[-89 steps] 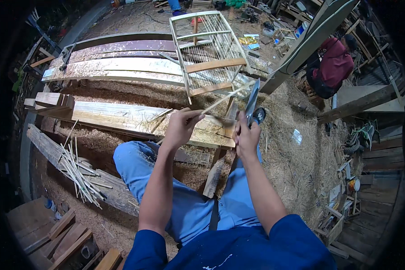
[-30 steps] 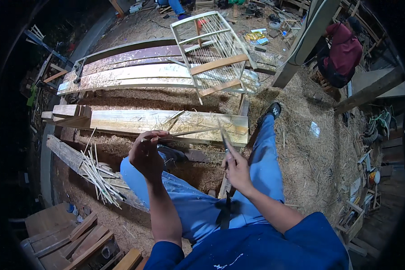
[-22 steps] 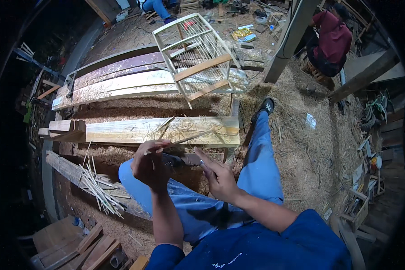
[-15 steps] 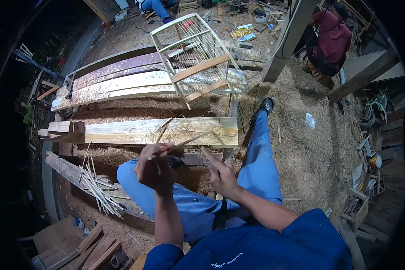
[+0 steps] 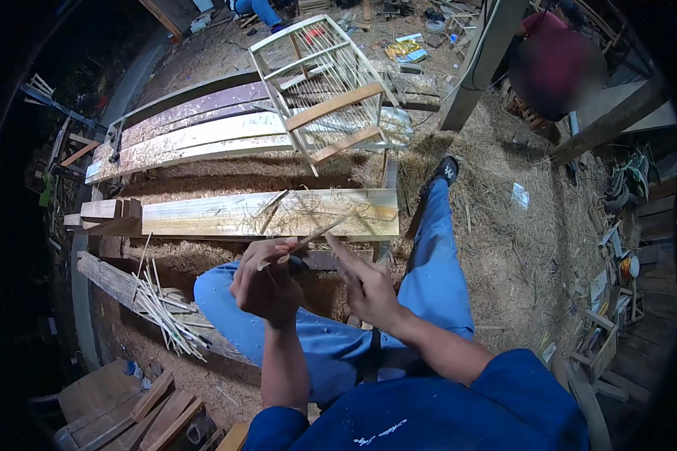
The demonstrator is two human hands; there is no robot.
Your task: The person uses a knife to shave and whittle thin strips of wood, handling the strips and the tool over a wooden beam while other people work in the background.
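My left hand (image 5: pixel 268 282) is closed around a thin wooden stick (image 5: pixel 325 228), which slants up to the right above the plank bench. To its right, my right hand (image 5: pixel 372 292) has its fingers curled and the forefinger stretched toward the stick. What the right hand grips, if anything, is too small to make out. Both hands are over my lap, in front of the light plank bench (image 5: pixel 203 214), which is strewn with thin shavings. A bundle of pale thin sticks (image 5: pixel 169 308) lies on a rough board (image 5: pixel 113 282) at the left.
Beyond the bench, a slatted wooden frame (image 5: pixel 335 116) leans across a wide plank table (image 5: pixel 195 139). A post (image 5: pixel 470 71) rises at the right, near a person in a dark red shirt (image 5: pixel 553 68). Wood offcuts (image 5: pixel 162 421) are piled at lower left. Shavings cover the ground.
My right hand has shifted slightly left and up, bringing its forefinger nearer the stick. My left hand still holds the stick, which has barely moved.
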